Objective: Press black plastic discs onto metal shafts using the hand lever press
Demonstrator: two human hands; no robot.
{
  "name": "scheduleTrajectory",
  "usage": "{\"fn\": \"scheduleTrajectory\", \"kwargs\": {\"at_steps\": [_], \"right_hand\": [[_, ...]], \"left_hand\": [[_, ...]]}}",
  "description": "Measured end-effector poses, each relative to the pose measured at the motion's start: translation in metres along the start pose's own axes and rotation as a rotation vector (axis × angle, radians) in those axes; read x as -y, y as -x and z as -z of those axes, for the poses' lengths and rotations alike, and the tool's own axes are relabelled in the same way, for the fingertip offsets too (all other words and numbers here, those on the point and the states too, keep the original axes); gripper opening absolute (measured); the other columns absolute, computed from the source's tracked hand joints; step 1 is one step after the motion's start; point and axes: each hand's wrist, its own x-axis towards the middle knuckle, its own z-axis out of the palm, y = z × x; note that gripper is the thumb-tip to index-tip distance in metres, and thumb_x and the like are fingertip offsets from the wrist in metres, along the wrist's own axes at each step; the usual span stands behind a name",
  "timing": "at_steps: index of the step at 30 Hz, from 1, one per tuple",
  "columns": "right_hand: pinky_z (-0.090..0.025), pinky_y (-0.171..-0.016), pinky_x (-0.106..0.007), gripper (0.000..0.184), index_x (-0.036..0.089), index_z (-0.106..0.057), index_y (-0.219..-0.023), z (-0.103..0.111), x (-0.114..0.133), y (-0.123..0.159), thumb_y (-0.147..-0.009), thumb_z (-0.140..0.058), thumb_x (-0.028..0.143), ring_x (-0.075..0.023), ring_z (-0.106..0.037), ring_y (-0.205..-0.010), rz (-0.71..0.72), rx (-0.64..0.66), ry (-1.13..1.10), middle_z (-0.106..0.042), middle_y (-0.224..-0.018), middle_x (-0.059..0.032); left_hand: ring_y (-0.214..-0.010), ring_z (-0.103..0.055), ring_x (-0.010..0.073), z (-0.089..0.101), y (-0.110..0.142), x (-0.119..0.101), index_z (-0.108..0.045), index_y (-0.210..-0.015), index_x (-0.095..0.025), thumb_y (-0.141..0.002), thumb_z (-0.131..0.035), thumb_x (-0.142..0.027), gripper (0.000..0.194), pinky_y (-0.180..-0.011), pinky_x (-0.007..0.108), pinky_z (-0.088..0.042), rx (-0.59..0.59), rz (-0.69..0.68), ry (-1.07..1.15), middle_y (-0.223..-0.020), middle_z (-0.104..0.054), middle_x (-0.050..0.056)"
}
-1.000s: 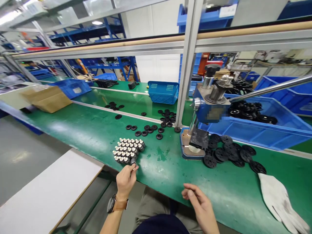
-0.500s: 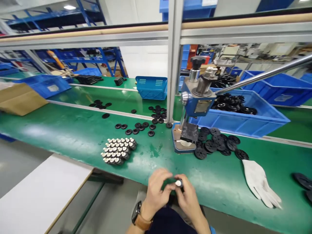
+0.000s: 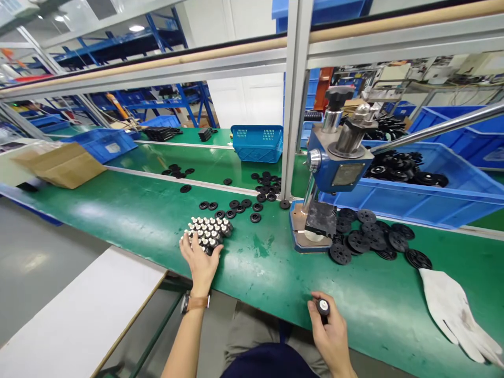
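My left hand [image 3: 201, 262] reaches to the near side of a tight cluster of small black cylindrical parts with white tips [image 3: 212, 227]. Its fingers are spread over the front parts, thumb apart at the right; none is seen lifted. Near the table's front edge, my right hand [image 3: 329, 324] is closed round a black cylindrical part with a white end [image 3: 323, 305], the white end facing up. Behind it stands a blue hand press [image 3: 342, 170] with a black block [image 3: 321, 218] over its base.
Loose black rings [image 3: 235, 205] lie behind the cluster. Black discs [image 3: 372, 236] are heaped right of the press, before a blue bin [image 3: 413, 205] of black parts. A white glove [image 3: 452, 310] lies at the right. A metal post [image 3: 295, 105] rises behind the table [image 3: 252, 283].
My left hand has left the part at my right hand and moved left to the cluster. My right hand still holds its part, now farther right. The view has shifted.
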Motion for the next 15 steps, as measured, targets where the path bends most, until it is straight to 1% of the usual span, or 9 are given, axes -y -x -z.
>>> {"fn": "scheduleTrajectory", "kwargs": {"at_steps": [2, 4, 6, 7, 8, 9, 11, 14, 15], "right_hand": [[-0.051, -0.062, -0.03, 0.042, 0.02, -0.071, -0.104, 0.001, -0.002, -0.001, -0.093, -0.063, 0.059, -0.0205, -0.062, -0.061, -0.003, 0.017, 0.011, -0.07, -0.076, -0.0046], [-0.048, -0.058, -0.029, 0.041, 0.018, -0.07, -0.108, 0.002, -0.003, -0.001, -0.095, -0.062, 0.057, -0.0179, -0.055, -0.056, 0.003, 0.046, -0.001, -0.065, -0.071, -0.0019], [-0.047, -0.057, -0.028, 0.043, 0.016, -0.069, -0.115, 0.003, -0.003, -0.003, -0.097, -0.06, 0.054, -0.0165, -0.053, -0.055, 0.01, 0.08, -0.029, -0.064, -0.071, -0.0011], [-0.047, -0.056, -0.027, 0.045, 0.015, -0.068, -0.12, 0.003, -0.002, -0.005, -0.098, -0.059, 0.053, -0.0162, -0.053, -0.055, 0.007, 0.093, -0.046, -0.064, -0.073, -0.0011], [-0.048, -0.057, -0.027, 0.048, 0.014, -0.066, -0.126, 0.002, -0.001, -0.006, -0.099, -0.058, 0.053, -0.0161, -0.053, -0.056, -0.002, 0.1, -0.063, -0.065, -0.074, -0.0012], [-0.049, -0.057, -0.027, 0.05, 0.014, -0.064, -0.132, 0.001, 0.0, -0.008, -0.1, -0.057, 0.052, -0.0162, -0.054, -0.056, -0.016, 0.103, -0.077, -0.065, -0.075, -0.0012], [-0.053, -0.062, -0.028, 0.055, 0.014, -0.057, -0.143, -0.002, 0.005, -0.011, -0.101, -0.055, 0.049, -0.0174, -0.059, -0.061, -0.03, 0.101, -0.095, -0.068, -0.081, -0.0028], [-0.058, -0.079, -0.031, 0.059, 0.015, -0.046, -0.154, -0.009, 0.014, -0.01, -0.102, -0.054, 0.042, -0.0209, -0.069, -0.079, 0.009, 0.131, -0.119, -0.075, -0.1, -0.0078], [-0.059, -0.083, -0.032, 0.061, 0.015, -0.041, -0.157, -0.01, 0.017, -0.008, -0.103, -0.053, 0.04, -0.0217, -0.071, -0.084, 0.023, 0.158, -0.125, -0.075, -0.104, -0.0088]], "left_hand": [[-0.157, -0.016, 0.0495, -0.002, -0.016, 0.002, -0.037, -0.153, -0.006, -0.083, -0.075, -0.049, 0.09, -0.124, 0.069, -0.019, 0.049, 0.005, 0.02, -0.164, -0.025, 0.033], [-0.157, -0.014, 0.0523, -0.003, -0.026, -0.006, -0.034, -0.155, -0.005, -0.083, -0.074, -0.049, 0.093, -0.122, 0.074, -0.016, 0.082, 0.038, 0.03, -0.166, -0.024, 0.034], [-0.158, -0.009, 0.0539, -0.005, -0.021, -0.026, -0.03, -0.158, -0.005, -0.086, -0.072, -0.049, 0.094, -0.12, 0.08, -0.014, 0.043, 0.062, 0.053, -0.168, -0.021, 0.034], [-0.159, -0.009, 0.0513, -0.006, -0.012, -0.041, -0.03, -0.159, -0.007, -0.088, -0.071, -0.048, 0.091, -0.121, 0.078, -0.015, 0.012, 0.04, 0.096, -0.168, -0.023, 0.032], [-0.16, -0.014, 0.0467, -0.007, 0.001, -0.059, -0.035, -0.157, -0.01, -0.091, -0.068, -0.045, 0.082, -0.124, 0.073, -0.018, 0.029, -0.03, 0.172, -0.167, -0.03, 0.029], [-0.159, -0.024, 0.0411, -0.006, 0.017, -0.079, -0.045, -0.152, -0.015, -0.095, -0.064, -0.041, 0.065, -0.126, 0.067, -0.024, 0.107, -0.114, 0.275, -0.162, -0.041, 0.024], [-0.149, -0.046, 0.0334, -0.002, 0.053, -0.119, -0.062, -0.135, -0.023, -0.1, -0.056, -0.035, 0.037, -0.123, 0.059, -0.036, 0.362, -0.228, 0.509, -0.147, -0.062, 0.015], [-0.132, -0.063, 0.0299, 0.008, 0.099, -0.17, -0.068, -0.13, -0.022, -0.102, -0.052, -0.035, 0.035, -0.112, 0.05, -0.049, 0.819, -0.211, 0.755, -0.136, -0.071, 0.014], [-0.123, -0.068, 0.029, 0.011, 0.109, -0.182, -0.069, -0.128, -0.021, -0.101, -0.053, -0.035, 0.034, -0.107, 0.046, -0.053, 0.93, -0.175, 0.809, -0.13, -0.074, 0.013]]}}
